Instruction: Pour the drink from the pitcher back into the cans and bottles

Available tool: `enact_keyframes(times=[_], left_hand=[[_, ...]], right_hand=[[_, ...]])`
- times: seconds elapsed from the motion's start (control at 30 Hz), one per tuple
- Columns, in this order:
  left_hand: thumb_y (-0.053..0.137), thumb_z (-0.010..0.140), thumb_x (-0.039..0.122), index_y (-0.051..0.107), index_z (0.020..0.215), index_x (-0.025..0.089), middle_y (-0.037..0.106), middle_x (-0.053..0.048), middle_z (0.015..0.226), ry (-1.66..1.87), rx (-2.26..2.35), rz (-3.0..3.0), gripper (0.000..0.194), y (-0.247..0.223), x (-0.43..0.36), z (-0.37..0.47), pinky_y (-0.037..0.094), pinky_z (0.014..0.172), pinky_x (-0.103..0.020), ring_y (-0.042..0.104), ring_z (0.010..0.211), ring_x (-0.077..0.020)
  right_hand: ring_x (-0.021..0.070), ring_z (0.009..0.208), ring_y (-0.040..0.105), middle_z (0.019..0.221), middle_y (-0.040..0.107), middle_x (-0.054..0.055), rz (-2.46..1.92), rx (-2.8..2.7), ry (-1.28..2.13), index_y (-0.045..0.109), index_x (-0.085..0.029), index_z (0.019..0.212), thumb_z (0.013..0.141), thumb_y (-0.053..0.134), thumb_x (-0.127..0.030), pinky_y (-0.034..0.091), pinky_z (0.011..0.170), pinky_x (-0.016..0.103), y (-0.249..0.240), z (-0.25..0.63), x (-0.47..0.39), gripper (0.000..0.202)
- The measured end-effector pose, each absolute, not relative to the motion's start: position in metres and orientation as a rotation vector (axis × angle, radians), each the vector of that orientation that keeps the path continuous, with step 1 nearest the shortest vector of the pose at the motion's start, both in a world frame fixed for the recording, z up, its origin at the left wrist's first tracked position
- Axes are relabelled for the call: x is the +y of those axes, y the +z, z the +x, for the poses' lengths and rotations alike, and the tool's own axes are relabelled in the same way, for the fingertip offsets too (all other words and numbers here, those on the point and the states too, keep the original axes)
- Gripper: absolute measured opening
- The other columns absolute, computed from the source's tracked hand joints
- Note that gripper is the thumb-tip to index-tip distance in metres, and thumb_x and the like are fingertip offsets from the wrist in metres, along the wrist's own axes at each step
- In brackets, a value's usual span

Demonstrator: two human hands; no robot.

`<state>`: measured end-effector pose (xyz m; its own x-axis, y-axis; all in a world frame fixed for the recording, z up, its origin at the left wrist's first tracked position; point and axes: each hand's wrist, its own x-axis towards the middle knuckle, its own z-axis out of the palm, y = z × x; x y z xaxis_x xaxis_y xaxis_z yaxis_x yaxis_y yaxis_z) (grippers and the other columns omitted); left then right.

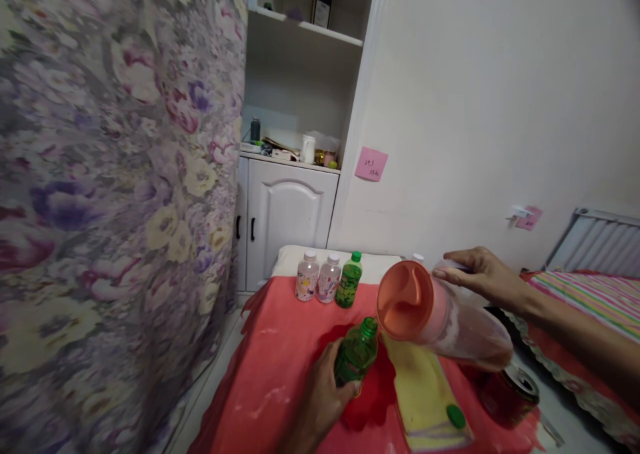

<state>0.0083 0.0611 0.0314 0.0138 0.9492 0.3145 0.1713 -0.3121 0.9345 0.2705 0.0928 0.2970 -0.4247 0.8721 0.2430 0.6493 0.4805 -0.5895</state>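
Note:
My left hand point(327, 391) is wrapped round a green bottle point(356, 355), whose mouth is uncapped, above a red scalloped dish point(373, 401). My right hand point(475, 271) grips the handle of a large clear pitcher point(465, 327) with an orange top point(406, 301). The pitcher is tilted, its orange top toward the green bottle's mouth, with a little liquid or foam inside. No stream between them can be made out. A green cap point(455, 416) lies on a yellow cloth or booklet point(425, 387) to the right of the dish.
Two clear patterned bottles point(307, 277) and a capped green bottle point(349, 281) stand at the back of the red-covered table point(260, 374). A dark red can point(510, 395) is at the right. A floral curtain point(120, 174) hangs left; a bed point(595, 307) stands right.

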Motion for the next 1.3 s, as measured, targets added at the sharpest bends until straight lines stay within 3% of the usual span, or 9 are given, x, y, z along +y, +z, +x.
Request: enact_keyframes(times=[1.3], left_hand=[[0.065, 0.062, 0.012, 0.057, 0.128, 0.017, 0.068, -0.011, 0.121, 1.389, 1.120, 1.576, 0.067, 0.0349, 0.0596, 0.0077, 0.047, 0.099, -0.042, 0.062, 0.113, -0.0307]], right_hand=[[0.0095, 0.054, 0.032, 0.058, 0.034, -0.006, -1.239, -2.248, 0.512, 0.043, -0.021, 0.061, 0.085, 0.058, -0.062, 0.024, 0.050, 0.026, 0.2976, 0.2729, 0.0956, 0.050]])
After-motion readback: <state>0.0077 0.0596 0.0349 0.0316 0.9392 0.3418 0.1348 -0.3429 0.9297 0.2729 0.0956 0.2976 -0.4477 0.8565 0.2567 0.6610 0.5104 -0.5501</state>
